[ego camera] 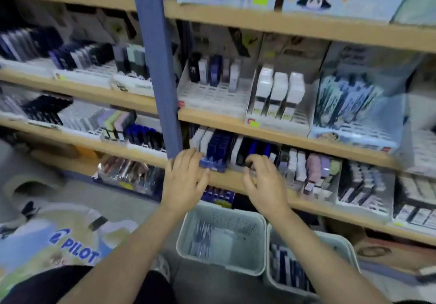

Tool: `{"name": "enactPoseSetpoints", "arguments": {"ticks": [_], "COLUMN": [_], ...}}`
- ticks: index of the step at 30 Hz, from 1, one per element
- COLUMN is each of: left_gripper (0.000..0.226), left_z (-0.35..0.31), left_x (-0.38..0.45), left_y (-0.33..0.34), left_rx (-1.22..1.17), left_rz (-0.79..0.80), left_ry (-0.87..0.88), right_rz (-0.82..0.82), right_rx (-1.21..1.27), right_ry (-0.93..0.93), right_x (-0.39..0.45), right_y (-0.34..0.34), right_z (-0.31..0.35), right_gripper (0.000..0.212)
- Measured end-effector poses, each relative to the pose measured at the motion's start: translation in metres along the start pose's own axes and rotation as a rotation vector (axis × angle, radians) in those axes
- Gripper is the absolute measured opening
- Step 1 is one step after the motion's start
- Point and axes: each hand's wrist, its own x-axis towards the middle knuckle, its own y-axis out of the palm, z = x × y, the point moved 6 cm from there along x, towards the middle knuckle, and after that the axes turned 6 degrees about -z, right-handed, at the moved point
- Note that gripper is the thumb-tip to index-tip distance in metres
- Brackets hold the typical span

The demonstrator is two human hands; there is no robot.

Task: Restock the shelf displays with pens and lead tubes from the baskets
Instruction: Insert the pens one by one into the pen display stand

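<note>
Both my hands reach to a low shelf display packed with blue, black and white lead tubes and pens. My left hand rests against the blue tray front, fingers fairly straight. My right hand curls its fingertips round a small dark item at the display's front row. Two pale green baskets stand on the floor below: the left basket holds a few blue pens, the right basket holds several dark and white packs.
A blue upright post divides the shelving just left of my hands. Wooden shelves above carry more pen and lead trays. A Pilot carton and a bag of pens lie on the floor at left.
</note>
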Motion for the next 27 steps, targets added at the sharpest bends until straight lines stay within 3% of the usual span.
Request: {"name": "enactPoseSetpoints", "arguments": {"ticks": [5,9,11,14,18,22,25,27], "left_gripper": [0.067,0.089,0.091,0.092,0.093,0.094,0.097,0.097], "left_z": [0.043,0.082,0.095,0.108,0.105,0.103,0.104,0.105], "left_x": [-0.121,-0.182,-0.199,-0.215,-0.215,-0.212,-0.212,-0.213], "left_y": [0.122,0.172,0.185,0.200,0.198,0.194,0.194,0.194], "left_rx": [0.032,0.102,0.117,0.078,-0.018,-0.066,-0.072,-0.086], "left_rz": [0.421,0.575,0.608,0.636,0.569,0.529,0.516,0.526], "left_ry": [-0.147,-0.268,-0.301,-0.344,-0.384,-0.414,-0.437,-0.456], "right_rz": [0.587,0.770,0.844,0.933,1.031,0.964,0.886,0.878], "right_rx": [0.088,0.230,0.165,0.097,0.206,0.317,0.448,0.488], "right_ry": [0.604,0.870,0.928,1.004,1.173,1.216,1.300,1.308], "right_x": [-0.126,-0.179,-0.194,-0.212,-0.229,-0.226,-0.229,-0.229], "right_y": [0.131,0.208,0.240,0.283,0.332,0.364,0.384,0.390], "right_z": [-0.113,-0.144,-0.156,-0.170,-0.162,-0.146,-0.141,-0.136], "right_gripper": [0.040,0.034,0.047,0.080,0.090,0.072,0.100,0.100]}}
